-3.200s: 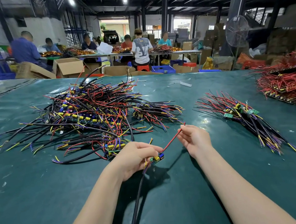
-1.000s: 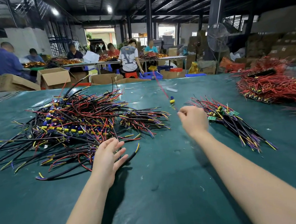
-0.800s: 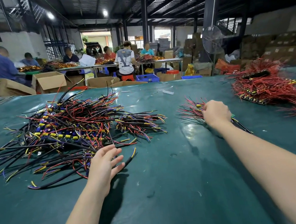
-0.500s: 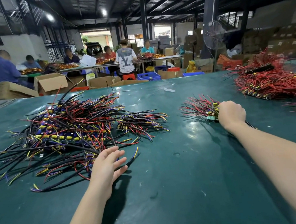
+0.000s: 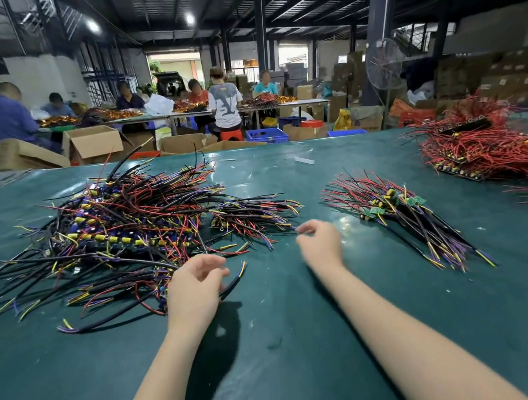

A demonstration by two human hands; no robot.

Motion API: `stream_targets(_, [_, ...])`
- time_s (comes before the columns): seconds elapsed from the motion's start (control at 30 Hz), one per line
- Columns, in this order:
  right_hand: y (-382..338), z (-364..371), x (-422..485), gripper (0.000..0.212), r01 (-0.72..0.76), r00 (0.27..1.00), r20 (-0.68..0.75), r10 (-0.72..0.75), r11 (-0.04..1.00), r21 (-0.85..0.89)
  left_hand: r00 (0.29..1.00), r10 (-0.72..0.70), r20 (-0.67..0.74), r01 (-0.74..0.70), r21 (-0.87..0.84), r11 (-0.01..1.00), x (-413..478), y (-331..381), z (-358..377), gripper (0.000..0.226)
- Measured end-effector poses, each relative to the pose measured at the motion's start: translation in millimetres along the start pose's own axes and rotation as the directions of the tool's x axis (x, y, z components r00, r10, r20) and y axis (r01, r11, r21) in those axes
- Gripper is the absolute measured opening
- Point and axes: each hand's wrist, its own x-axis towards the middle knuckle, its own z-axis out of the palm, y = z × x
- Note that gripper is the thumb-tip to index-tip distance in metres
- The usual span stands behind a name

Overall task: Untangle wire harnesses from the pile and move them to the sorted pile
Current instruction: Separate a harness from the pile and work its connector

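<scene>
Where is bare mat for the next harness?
Bare: the near mat this side of the left hand and right hand, and the strip between tangled pile and sorted pile. Crowded: left of the left hand; the far-right red pile.

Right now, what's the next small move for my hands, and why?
Probably pinch a loose wire at the near edge of the tangled pile with the left hand, which hovers there; the right hand looks empty, away from the sorted pile.

glossy green table cover [image 5: 287,344]; plastic-sheathed wires in tangled pile [image 5: 122,227].
</scene>
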Motion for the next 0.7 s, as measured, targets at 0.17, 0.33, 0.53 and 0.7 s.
stream_targets(0.17, [-22.9, 41.0, -51.4, 0.028, 0.303, 0.913, 0.301, -0.274, 0.951, -0.054, 0.965, 0.261, 0.028, -0.194, 0.746, 0.637, 6.8, -3.9, -19.6, 0.025])
stream_targets(0.33, [-23.0, 46.2, -70.0, 0.027, 0.618, 0.716, 0.574, -0.397, 0.743, -0.258, 0.991, 0.128, 0.044, -0.116, 0.758, 0.641, 5.6, -5.6, -20.7, 0.026])
stream_targets(0.53, [-22.5, 39.2, -70.3, 0.022, 0.576, 0.814, 0.274, -0.512, 0.773, -0.265, 0.990, 0.129, 0.061, -0.135, 0.700, 0.702, 5.2, -2.8, -26.0, 0.017])
stream_targets(0.7, [-18.8, 30.5, -62.7, 0.018, 0.420, 0.903, 0.081, -0.422, 0.906, 0.047, 0.958, 0.223, 0.179, -0.285, 0.563, 0.775, 3.4, 0.6, -22.4, 0.034])
